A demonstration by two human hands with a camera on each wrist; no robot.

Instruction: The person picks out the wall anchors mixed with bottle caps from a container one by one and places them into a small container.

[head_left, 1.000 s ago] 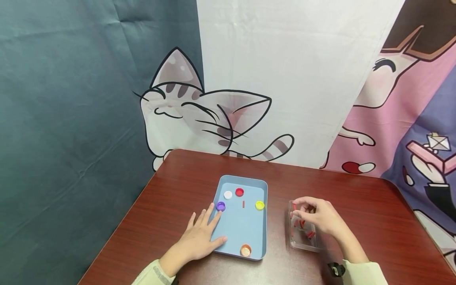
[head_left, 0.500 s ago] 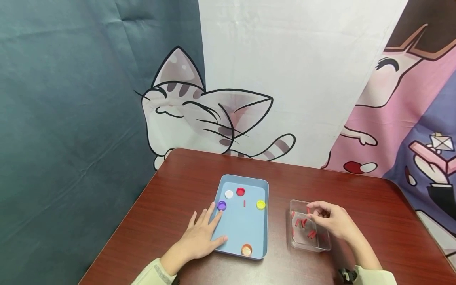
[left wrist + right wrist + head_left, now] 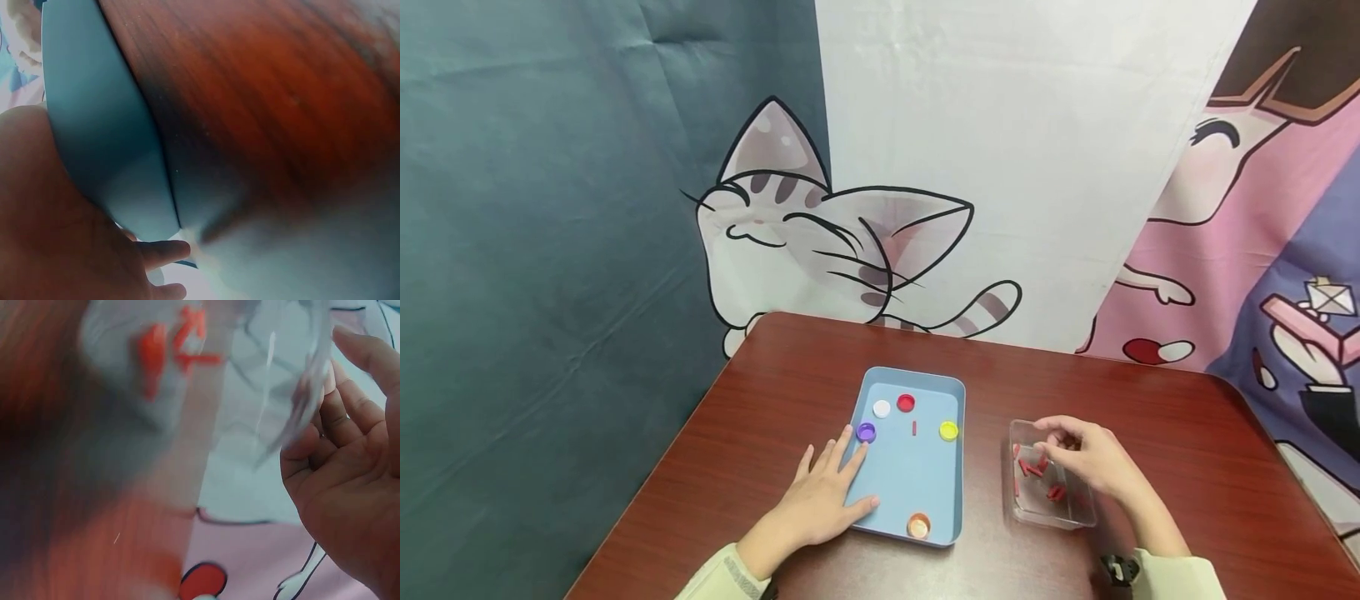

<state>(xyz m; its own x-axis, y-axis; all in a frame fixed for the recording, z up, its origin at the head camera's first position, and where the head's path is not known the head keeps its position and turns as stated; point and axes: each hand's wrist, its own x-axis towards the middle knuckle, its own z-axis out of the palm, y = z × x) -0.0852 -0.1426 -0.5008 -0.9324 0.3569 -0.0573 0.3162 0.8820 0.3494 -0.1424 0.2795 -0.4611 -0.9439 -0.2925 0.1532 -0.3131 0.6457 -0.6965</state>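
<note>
My left hand (image 3: 820,500) rests with spread fingers over the left rim of a light blue tray (image 3: 898,492); in the left wrist view its fingers (image 3: 165,251) lie by the tray's wall. Over a clear plastic box (image 3: 1037,510) is my right hand (image 3: 1093,458), thumb and index finger apart, other fingers bent, no stick visible between them. Several short red sticks (image 3: 1056,493) lie in the box. In the right wrist view, the hand (image 3: 350,450) is partly behind the box's see-through wall, and the red sticks (image 3: 151,356) look blurred.
Inside the tray are a white cap (image 3: 882,409), a red cap (image 3: 906,403), a purple cap (image 3: 866,432), a yellow cap (image 3: 948,431) and an orange cap (image 3: 918,525). One red stick (image 3: 913,428) lies among them. The brown table (image 3: 737,442) backs onto a printed curtain.
My right hand, which pinched a red stick half a second ago, has parted its fingers and shifted slightly left. The sticks in the box lie differently. The left hand stays put.
</note>
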